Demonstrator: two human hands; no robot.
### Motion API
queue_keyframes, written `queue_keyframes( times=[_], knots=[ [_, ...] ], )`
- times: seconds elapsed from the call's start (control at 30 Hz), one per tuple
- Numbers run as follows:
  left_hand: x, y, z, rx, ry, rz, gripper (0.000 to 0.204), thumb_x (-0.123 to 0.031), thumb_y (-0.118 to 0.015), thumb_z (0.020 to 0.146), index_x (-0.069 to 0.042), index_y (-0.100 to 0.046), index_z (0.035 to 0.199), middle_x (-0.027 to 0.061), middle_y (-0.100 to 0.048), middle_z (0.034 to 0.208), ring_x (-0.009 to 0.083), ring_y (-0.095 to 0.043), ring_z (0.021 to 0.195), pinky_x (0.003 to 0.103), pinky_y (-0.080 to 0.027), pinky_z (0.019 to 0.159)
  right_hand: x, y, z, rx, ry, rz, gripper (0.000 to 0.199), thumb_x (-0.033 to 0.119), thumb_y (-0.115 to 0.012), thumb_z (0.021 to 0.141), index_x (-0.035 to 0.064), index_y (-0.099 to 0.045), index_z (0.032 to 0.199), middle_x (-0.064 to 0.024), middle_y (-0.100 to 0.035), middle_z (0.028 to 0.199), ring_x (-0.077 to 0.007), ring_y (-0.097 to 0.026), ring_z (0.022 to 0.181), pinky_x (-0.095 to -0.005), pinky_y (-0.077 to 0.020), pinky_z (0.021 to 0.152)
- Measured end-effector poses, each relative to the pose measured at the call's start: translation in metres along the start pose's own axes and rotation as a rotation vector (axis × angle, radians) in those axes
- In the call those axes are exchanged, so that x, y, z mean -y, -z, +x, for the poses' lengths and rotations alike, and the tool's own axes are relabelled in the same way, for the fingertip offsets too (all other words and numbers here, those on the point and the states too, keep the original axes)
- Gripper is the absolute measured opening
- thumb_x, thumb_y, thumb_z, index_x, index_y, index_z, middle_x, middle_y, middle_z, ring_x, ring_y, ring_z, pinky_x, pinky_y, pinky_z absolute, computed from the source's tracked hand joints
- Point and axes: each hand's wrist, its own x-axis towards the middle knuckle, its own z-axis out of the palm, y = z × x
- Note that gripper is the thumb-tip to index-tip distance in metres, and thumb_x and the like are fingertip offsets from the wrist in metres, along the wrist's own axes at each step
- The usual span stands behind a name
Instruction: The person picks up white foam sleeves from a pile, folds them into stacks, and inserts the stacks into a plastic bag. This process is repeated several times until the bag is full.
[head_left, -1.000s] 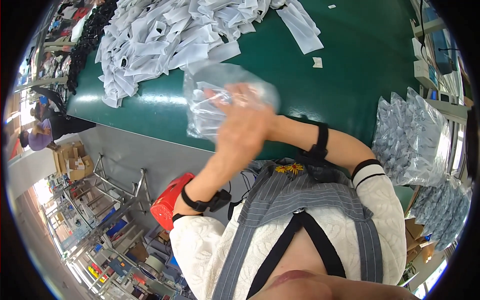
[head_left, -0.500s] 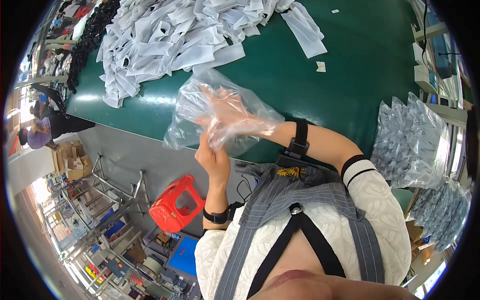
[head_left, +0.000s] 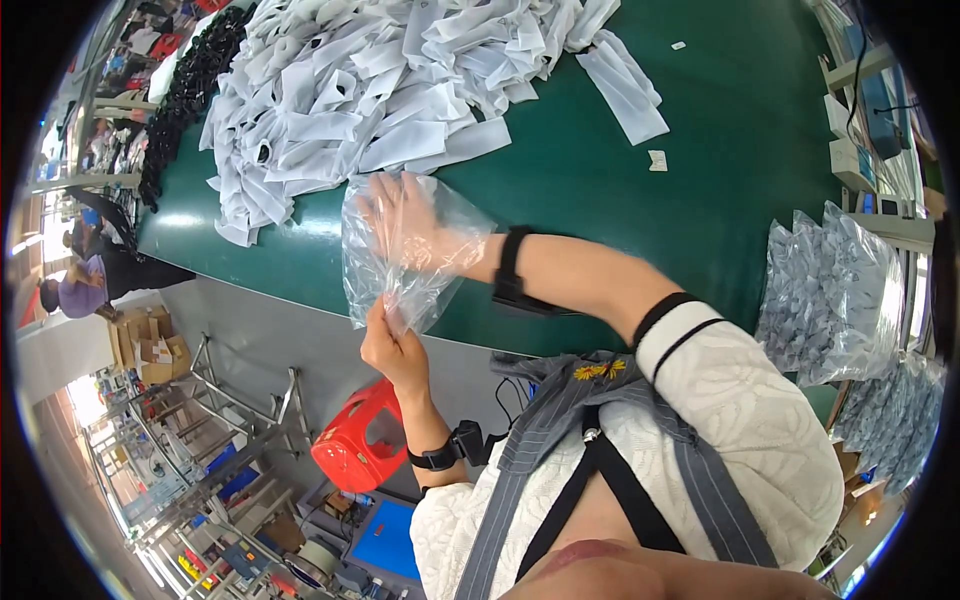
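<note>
A clear plastic bag [head_left: 362,268] hangs over the near edge of the green table [head_left: 600,250]. My right hand [head_left: 402,222] is inside it, fingers spread out flat toward the bag's far end, and the film reaches back to about my wrist. My left hand [head_left: 394,348] pinches the bag's near edge between thumb and fingers, just off the table. Beyond the bag lies a big heap of small white translucent packets [head_left: 330,110], close to my right fingertips. Nothing but my hand shows inside the bag.
One group of white packets [head_left: 625,88] and a small white slip [head_left: 657,160] lie right of the heap. Large filled clear bags [head_left: 825,300] stand at the right. A red stool [head_left: 362,440] is below left. At far left, a person [head_left: 80,290] works near cardboard boxes [head_left: 150,345].
My right hand has pushed further into the bag and its fingers have spread. Both hands have shifted left, and the bag has straightened out around my right hand.
</note>
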Motion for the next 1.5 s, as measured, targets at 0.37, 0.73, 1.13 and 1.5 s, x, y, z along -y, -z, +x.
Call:
queue_keyframes(
  times=[0.37, 0.73, 1.13, 1.5],
  knots=[
    [0.037, -0.006, -0.011, -0.035, 0.111, -0.074, 0.030, 0.003, -0.053, 0.089, 0.003, -0.058, 0.119, 0.0121, -0.068, 0.100, 0.0165, -0.065, 0.084, 0.027, -0.051, 0.076, -0.159, 0.017, 0.052, -0.077, 0.407, 0.082, 0.047, 0.037, -0.065, 0.083, 0.0205, -0.058, 0.127, -0.0165, -0.052, 0.128, -0.0323, -0.051, 0.116, -0.0459, -0.0459, 0.089],
    [-0.007, 0.004, -0.018, 0.016, 0.225, -0.019, 0.045, -0.001, -0.060, 0.086, 0.002, -0.049, 0.129, 0.0178, -0.058, 0.122, 0.0306, -0.057, 0.112, 0.039, -0.041, 0.099, -0.177, -0.001, 0.074, 0.272, 0.181, 0.022, 0.062, 0.034, -0.073, 0.073, 0.0249, -0.053, 0.131, -0.0144, -0.049, 0.131, -0.0339, -0.048, 0.119, -0.0453, -0.0429, 0.096],
    [-0.108, -0.067, -0.056, 0.497, -0.458, -0.494, 0.030, -0.006, -0.065, 0.079, -0.003, -0.063, 0.109, 0.0154, -0.059, 0.116, 0.0343, -0.057, 0.109, 0.049, -0.044, 0.093, -0.175, 0.106, -0.190, 0.195, -0.218, -0.058, 0.066, 0.023, -0.078, 0.069, 0.0196, -0.053, 0.130, -0.0139, -0.049, 0.128, -0.0339, -0.049, 0.116, -0.0449, -0.0418, 0.097],
    [-0.148, -0.204, -0.080, 0.503, -0.723, -0.247, 0.038, -0.009, -0.067, 0.079, -0.006, -0.060, 0.116, 0.0098, -0.056, 0.118, 0.0275, -0.052, 0.114, 0.045, -0.036, 0.100, -0.186, 0.161, -0.336, 0.140, -0.900, 0.390, 0.032, 0.019, -0.069, 0.085, 0.0043, -0.053, 0.108, -0.0139, -0.058, 0.112, -0.0276, -0.062, 0.089, -0.0368, -0.0507, 0.076]
  ],
)
